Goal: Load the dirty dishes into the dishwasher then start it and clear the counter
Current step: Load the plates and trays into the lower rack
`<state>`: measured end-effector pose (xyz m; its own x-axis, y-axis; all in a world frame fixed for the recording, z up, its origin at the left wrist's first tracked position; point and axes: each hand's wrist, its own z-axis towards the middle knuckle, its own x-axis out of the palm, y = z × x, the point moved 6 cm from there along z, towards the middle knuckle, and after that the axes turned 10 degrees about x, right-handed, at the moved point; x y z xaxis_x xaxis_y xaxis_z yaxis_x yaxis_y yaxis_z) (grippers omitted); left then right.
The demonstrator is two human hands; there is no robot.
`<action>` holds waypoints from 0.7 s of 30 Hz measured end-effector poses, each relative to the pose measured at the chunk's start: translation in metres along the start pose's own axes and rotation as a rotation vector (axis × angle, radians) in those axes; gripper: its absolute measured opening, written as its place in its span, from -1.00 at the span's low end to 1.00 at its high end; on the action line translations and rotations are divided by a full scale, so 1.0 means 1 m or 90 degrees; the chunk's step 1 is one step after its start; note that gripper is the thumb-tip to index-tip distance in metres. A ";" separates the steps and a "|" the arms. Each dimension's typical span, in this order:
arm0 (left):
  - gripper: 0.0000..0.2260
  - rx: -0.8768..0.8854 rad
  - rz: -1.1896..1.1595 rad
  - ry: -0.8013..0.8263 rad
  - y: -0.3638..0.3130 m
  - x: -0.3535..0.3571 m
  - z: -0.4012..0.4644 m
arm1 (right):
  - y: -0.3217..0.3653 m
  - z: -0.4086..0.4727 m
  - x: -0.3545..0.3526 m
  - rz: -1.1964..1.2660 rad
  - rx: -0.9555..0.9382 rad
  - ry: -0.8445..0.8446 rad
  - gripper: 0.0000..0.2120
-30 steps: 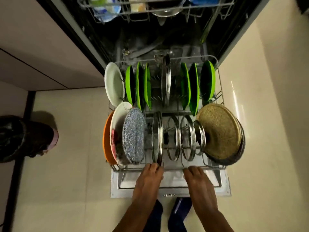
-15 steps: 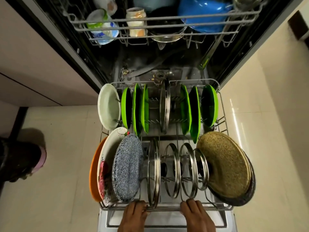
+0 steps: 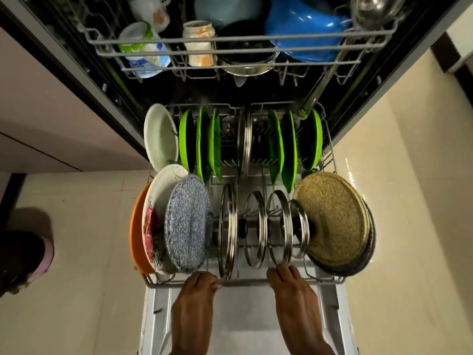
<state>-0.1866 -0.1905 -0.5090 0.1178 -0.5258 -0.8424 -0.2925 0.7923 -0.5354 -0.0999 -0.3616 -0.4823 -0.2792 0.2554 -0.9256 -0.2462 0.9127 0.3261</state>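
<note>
Dishwasher lower rack (image 3: 240, 282), fully loaded, sits drawn out over the open door (image 3: 245, 319) in the lower centre of the frame. Left hand (image 3: 195, 301) grips the rack's front rail left of centre, fingers curled over the wire and closed on it. Right hand (image 3: 294, 295) lies on the same rail right of centre, fingers bent over the bar; it appears to hold it too, though the fingertips are hidden behind the wire. Both hands are at the near edge of the rack, so neither is nearer; the load lies entirely beyond them, toward the top of the frame. Just past the rail stand steel-rimmed glass lids (image 3: 258, 229) on edge, with a speckled grey pan (image 3: 188, 224), a white plate and an orange plate (image 3: 135, 234) to the left, and a tan speckled pan (image 3: 332, 219) to the right. Further up stand green plates (image 3: 202, 144) and a white plate (image 3: 160, 137), also on edge. The dark tub opening (image 3: 230, 96) lies straight ahead, upper centre, under the upper rack (image 3: 230, 42), which carries a jar, a blue bowl and cups. Judgement: the rack's travel axis runs from the hands directly up the frame into the tub, so the coming move is a straight, even two-handed push. Uneven force could skew the rack on its runners; tall lids may rattle.
</note>
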 end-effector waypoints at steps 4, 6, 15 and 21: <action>-0.82 0.008 0.043 -0.022 -0.006 -0.013 0.045 | 0.009 0.039 -0.010 0.023 0.009 -0.018 -0.65; -0.81 0.041 0.056 -0.012 -0.003 -0.010 0.067 | 0.012 0.060 -0.014 0.058 0.010 -0.030 -0.78; -0.90 -0.005 0.052 -0.060 0.009 -0.018 0.178 | 0.039 0.156 -0.026 -0.050 -0.064 -0.113 -0.64; -0.89 0.052 0.104 -0.082 0.010 -0.027 0.239 | 0.045 0.210 -0.029 -0.091 -0.055 -0.132 -0.67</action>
<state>0.0339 -0.0947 -0.5065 0.1962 -0.3485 -0.9165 -0.2398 0.8893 -0.3895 0.0921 -0.2612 -0.4816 -0.0426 0.1942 -0.9800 -0.3504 0.9157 0.1967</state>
